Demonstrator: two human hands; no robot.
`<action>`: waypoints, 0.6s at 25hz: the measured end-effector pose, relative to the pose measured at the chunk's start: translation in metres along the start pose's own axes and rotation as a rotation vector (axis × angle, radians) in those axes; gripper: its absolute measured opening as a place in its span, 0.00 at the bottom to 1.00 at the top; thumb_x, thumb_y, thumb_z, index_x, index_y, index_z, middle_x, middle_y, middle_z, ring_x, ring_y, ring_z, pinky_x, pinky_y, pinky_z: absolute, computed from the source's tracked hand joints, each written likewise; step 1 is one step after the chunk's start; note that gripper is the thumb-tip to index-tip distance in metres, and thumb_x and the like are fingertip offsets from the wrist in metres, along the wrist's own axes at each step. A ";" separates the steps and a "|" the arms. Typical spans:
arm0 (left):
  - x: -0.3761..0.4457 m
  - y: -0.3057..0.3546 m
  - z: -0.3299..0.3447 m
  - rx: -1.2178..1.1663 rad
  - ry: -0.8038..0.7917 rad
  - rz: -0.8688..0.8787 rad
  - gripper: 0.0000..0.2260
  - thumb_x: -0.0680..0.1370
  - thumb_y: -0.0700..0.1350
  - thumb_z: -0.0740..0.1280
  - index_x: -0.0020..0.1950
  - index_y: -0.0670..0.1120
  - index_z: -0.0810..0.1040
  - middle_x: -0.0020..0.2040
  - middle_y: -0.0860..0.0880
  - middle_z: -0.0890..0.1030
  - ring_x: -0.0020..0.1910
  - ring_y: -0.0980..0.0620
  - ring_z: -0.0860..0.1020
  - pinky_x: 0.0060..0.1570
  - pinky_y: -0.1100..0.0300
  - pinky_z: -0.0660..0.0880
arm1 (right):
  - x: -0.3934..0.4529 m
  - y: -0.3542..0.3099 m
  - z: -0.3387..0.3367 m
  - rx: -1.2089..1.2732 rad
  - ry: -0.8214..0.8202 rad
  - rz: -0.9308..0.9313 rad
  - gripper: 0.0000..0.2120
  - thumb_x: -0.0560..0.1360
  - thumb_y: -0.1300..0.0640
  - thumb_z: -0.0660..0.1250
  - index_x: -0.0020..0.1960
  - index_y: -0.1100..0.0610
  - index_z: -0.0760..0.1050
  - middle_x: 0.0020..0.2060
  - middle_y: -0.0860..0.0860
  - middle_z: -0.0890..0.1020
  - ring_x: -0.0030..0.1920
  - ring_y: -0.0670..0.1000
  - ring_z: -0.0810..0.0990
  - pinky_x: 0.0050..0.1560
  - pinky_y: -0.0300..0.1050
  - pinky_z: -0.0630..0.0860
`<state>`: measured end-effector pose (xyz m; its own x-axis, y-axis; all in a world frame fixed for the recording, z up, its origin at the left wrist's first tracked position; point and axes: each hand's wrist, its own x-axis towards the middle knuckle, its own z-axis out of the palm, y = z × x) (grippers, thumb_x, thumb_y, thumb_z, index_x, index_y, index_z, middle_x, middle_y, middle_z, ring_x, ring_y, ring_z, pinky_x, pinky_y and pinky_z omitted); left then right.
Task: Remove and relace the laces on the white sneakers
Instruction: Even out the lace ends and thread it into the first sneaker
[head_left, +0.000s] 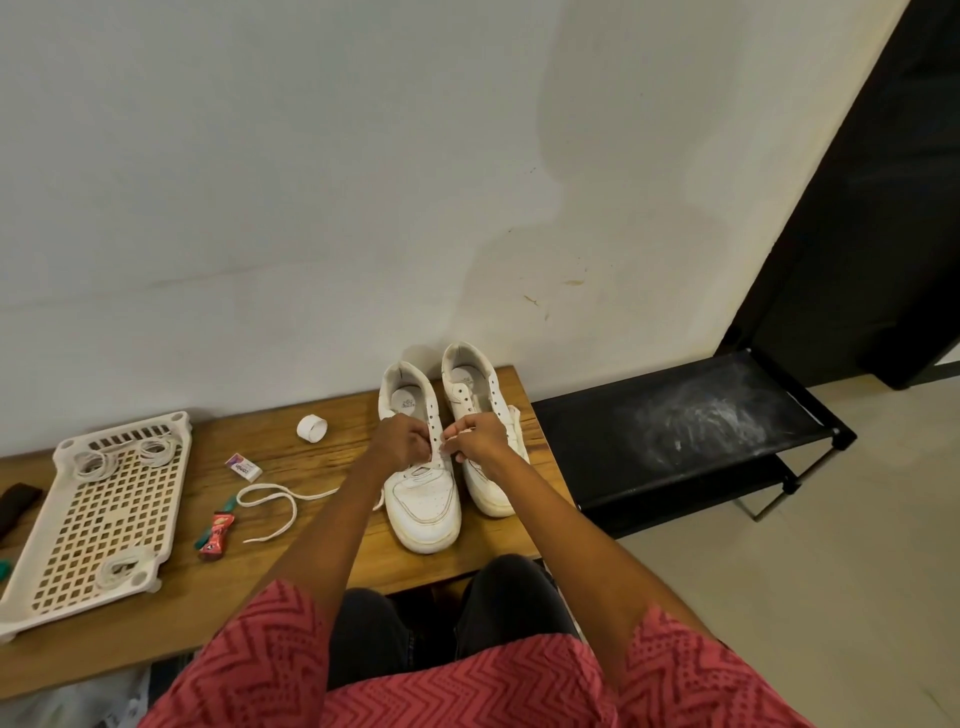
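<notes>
1. Left hand over the lace holes of the left sneaker, fingers curled down and pinching the lace at the holes; forearm stretched forward from the pink patterned sleeve, wrist bent slightly down.
2. Right hand just beside the left hand, fingers curled, thumb and fingertips pinching a bit of white lace between the two shoes; arm reaching forward and inward, elbow out to the right.
3. Both hands close together, nearly touching, above the front half of the left sneaker.
4. Left sneaker on the wooden table, toe toward the person, one lace bar threaded at the lowest holes, loose lace end trailing left across the table in a loop.
5. Right sneaker touching it on the right, upper holes bare.
6. On the table to the left: white plastic tray with coiled laces, eraser, roll of tape, red wrapper.
7. Black rack to the right of the table.
</notes>
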<state>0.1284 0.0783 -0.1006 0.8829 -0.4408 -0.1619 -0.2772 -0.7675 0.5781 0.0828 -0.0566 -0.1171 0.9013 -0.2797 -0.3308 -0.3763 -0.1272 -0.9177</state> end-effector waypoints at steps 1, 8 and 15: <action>-0.002 0.000 0.005 0.010 0.065 0.023 0.06 0.69 0.31 0.68 0.44 0.36 0.82 0.36 0.45 0.79 0.36 0.50 0.75 0.32 0.64 0.68 | -0.002 0.001 -0.001 0.014 0.025 -0.025 0.12 0.65 0.74 0.71 0.35 0.58 0.76 0.36 0.53 0.80 0.33 0.50 0.79 0.28 0.36 0.73; -0.001 -0.006 0.014 -0.056 0.110 -0.022 0.10 0.72 0.30 0.64 0.50 0.37 0.82 0.45 0.41 0.83 0.34 0.53 0.75 0.34 0.67 0.68 | -0.004 0.010 -0.001 0.151 0.072 -0.025 0.07 0.70 0.71 0.68 0.40 0.61 0.76 0.36 0.54 0.81 0.28 0.51 0.77 0.27 0.38 0.75; -0.001 -0.001 0.020 -0.117 0.183 -0.106 0.08 0.74 0.41 0.71 0.51 0.39 0.82 0.48 0.43 0.83 0.48 0.45 0.80 0.45 0.56 0.74 | 0.000 0.005 -0.027 0.103 0.202 -0.098 0.08 0.71 0.68 0.71 0.43 0.57 0.75 0.42 0.54 0.81 0.31 0.48 0.79 0.34 0.42 0.79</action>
<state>0.1204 0.0704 -0.1172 0.9617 -0.2606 -0.0856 -0.1425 -0.7413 0.6559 0.0753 -0.0830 -0.1156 0.8673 -0.4570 -0.1975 -0.2557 -0.0684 -0.9643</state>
